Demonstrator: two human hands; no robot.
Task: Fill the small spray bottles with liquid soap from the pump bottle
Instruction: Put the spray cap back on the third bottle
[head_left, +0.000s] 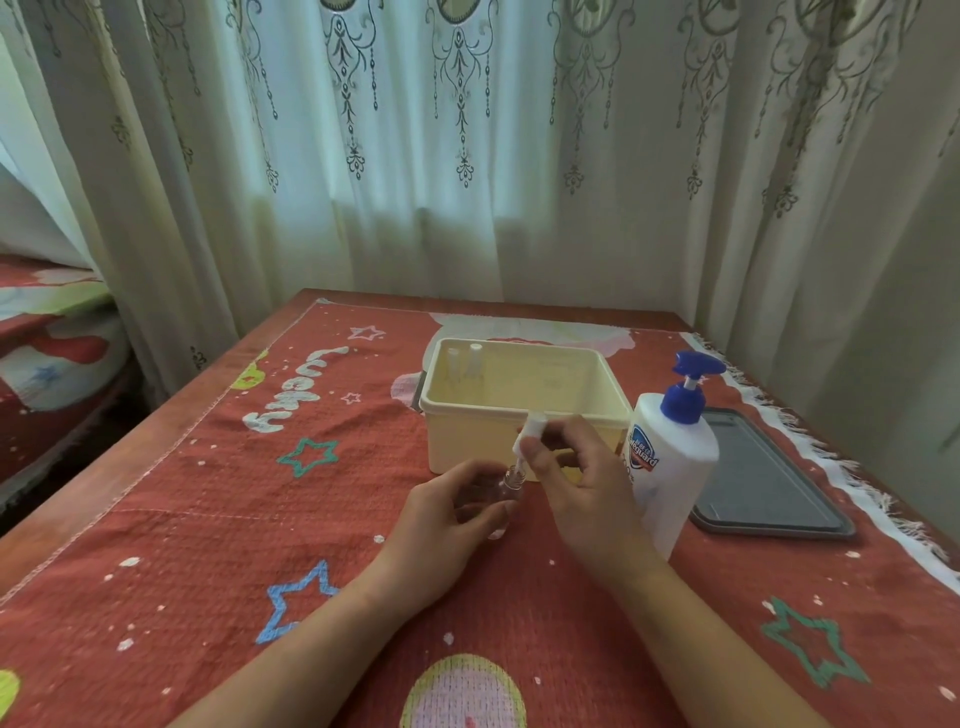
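The small spray bottle stands just in front of the cream tub, its clear body wrapped by the left hand, fingers curled closed around it and neck left bare. The right hand pinches the white spray cap between fingertips just above that neck, its dip tube at the mouth. This bottle looks light, thin-walled and easily tipped, so holding it low around the body seems wise; soap would make it slippery. The pump bottle, just right of the tub, looks heavier and stable, best steadied at its waist while pressing the blue head. Two more small bottles stand inside the tub's far-left corner.
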